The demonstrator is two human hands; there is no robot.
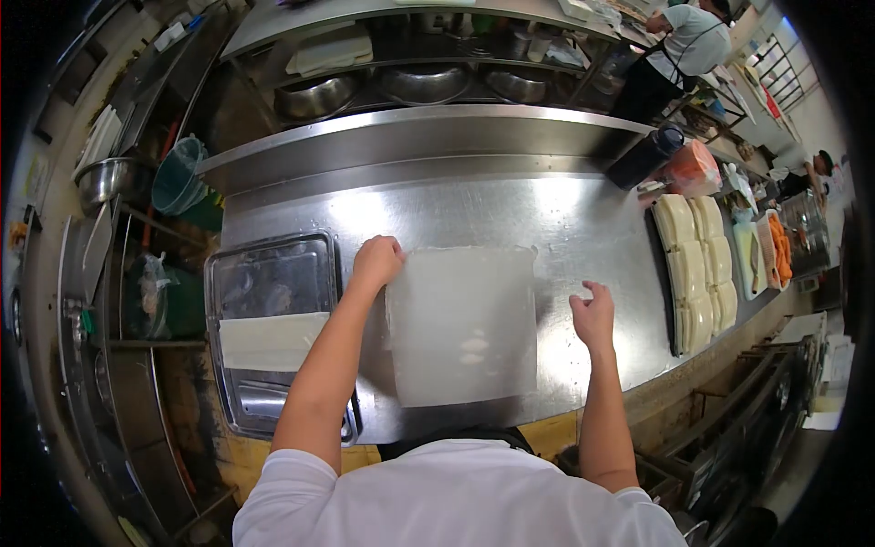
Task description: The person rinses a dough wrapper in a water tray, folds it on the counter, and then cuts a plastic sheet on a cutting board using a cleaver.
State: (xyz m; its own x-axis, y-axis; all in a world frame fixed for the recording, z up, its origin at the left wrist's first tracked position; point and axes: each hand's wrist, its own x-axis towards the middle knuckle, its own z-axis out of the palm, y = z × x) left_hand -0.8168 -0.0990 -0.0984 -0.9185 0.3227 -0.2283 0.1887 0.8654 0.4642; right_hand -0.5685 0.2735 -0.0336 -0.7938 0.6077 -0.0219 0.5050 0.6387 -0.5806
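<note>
A thin, whitish translucent square sheet (pixel 463 310) lies flat on the steel table, with a few pale smudges showing in its lower right part. My left hand (pixel 378 262) is closed at the sheet's far left corner, its fingertips pinching the edge. To the right of the sheet, my right hand (pixel 594 314) is held apart from it, thumb and fingers spread and holding nothing. Beside my left forearm is a clear-looking tray (pixel 273 251). A flat white strip (pixel 264 342) lies across it, partly behind my arm.
The steel table (pixel 437 205) has a raised back ledge. At right stand a dark tray with several pale folded pieces (pixel 697 264), a dark bottle (pixel 645 157), an orange bag (pixel 693 169) and a container of orange pieces (pixel 777 246). Another person (pixel 688 46) works at the back right.
</note>
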